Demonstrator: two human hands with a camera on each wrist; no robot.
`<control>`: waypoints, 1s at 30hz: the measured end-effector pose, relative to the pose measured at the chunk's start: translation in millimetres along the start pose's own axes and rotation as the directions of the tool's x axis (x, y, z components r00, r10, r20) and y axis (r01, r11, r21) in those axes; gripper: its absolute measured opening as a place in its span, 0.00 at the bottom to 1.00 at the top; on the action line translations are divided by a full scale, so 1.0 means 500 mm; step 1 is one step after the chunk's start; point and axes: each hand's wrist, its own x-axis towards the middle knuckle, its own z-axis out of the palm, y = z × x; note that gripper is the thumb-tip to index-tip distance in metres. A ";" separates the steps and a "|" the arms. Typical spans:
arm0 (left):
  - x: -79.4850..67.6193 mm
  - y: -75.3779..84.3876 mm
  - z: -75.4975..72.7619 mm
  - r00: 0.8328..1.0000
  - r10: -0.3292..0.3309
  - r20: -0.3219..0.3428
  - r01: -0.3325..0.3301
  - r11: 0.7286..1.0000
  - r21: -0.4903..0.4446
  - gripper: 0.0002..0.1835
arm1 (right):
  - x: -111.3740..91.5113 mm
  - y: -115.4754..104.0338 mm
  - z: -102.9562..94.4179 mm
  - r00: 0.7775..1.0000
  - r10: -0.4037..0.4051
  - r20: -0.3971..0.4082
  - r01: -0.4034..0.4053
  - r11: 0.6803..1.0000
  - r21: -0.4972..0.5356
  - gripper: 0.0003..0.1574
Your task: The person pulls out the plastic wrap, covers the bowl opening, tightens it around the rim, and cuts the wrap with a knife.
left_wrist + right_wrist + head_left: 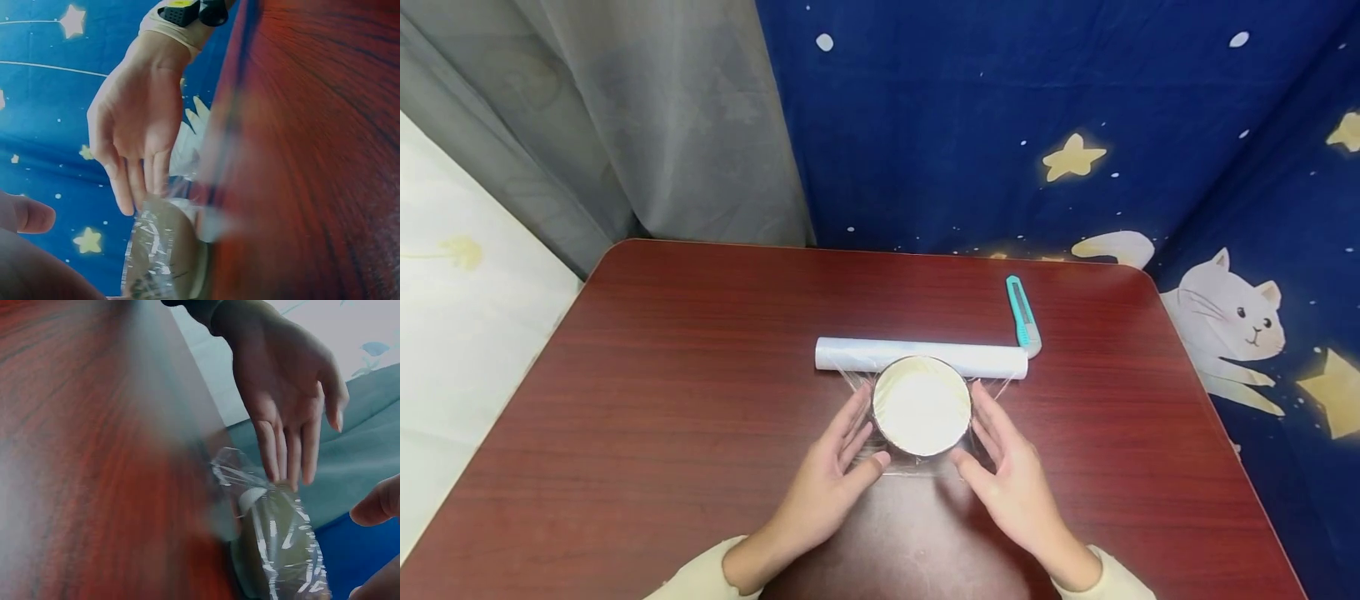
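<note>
A round bowl (pixel 922 406) with a pale, bright inside sits on the table, with clear cling film (pixel 906 470) stretched over it and spreading past its rim. My left hand (pixel 826 492) lies along the bowl's left side, fingers mostly straight and thumb toward the near rim. Mirroring it, my right hand (pixel 1013 487) is at the right side, fingertips right at the rim. In the right wrist view, wrinkled film (pixel 287 544) clings to the bowl's outer wall and sticks out in loose folds. Directly behind the bowl lies a white roll of cling film (pixel 850 354).
A teal utility knife (pixel 1022 312) lies at the back right, its grey end by the roll's right end. The reddish-brown table (pixel 700 350) ends at a back edge against a grey curtain (pixel 692 125) and a blue star-patterned cloth (pixel 940 125).
</note>
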 end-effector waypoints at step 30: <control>-0.025 0.008 -0.002 0.997 -0.068 -0.021 0.069 0.998 0.002 0.42 | -0.040 -0.022 0.007 0.983 0.176 0.044 -0.180 0.979 0.099 0.49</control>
